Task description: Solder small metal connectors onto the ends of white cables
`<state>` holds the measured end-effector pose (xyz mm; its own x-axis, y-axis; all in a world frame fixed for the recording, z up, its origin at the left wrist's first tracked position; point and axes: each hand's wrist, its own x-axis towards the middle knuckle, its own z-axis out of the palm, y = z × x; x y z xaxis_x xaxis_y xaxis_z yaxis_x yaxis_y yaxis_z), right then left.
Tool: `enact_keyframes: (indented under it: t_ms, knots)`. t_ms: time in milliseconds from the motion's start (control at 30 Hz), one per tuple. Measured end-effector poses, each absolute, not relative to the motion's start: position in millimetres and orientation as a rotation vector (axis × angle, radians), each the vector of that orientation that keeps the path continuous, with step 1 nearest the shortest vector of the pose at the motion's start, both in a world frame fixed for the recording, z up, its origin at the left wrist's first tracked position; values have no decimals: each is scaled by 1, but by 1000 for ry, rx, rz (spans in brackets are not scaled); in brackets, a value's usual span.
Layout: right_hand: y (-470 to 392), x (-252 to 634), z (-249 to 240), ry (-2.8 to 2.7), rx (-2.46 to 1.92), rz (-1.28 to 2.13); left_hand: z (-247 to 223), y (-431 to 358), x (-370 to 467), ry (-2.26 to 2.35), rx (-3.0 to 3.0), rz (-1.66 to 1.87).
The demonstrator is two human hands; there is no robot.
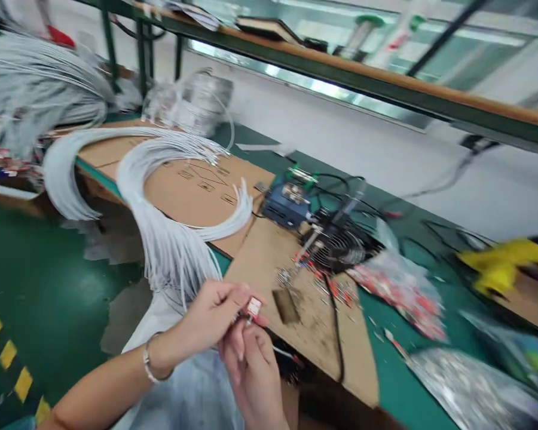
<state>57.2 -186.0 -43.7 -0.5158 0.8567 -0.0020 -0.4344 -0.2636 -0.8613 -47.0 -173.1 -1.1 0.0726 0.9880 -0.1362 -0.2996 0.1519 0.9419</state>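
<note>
My left hand (210, 315), with a bracelet at the wrist, pinches a small red-and-white part (253, 307) that looks like a connector. Just below it, my right hand (256, 370) is closed with thumb and fingers together, touching the left fingers under the part. What the right fingertips grip is hidden and blurred. A thin white cable (283, 352) shows beside the right hand, over the table's front edge. Behind my left hand a thick bundle of white cables (170, 251) hangs over the edge towards my lap.
Stained cardboard (314, 334) bears a dark metal block (286, 306) and loose small parts. Beyond stand a blue device (286, 206) and a black fan (341, 248). Bags of red-and-white parts (407, 286) and metal pieces (470, 382) lie right. A shelf (341, 68) crosses above.
</note>
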Motion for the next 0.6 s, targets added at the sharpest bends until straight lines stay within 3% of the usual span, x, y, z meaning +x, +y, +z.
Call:
enact_keyframes:
  t_ms: [167,600]
  knots:
    - [-181,53,-39,-767,-417,2019,0,-175,-45,1034,951,1105]
    - [-175,55,-44,-719,-442,2094,-4,-172,-45,1040,894,1064]
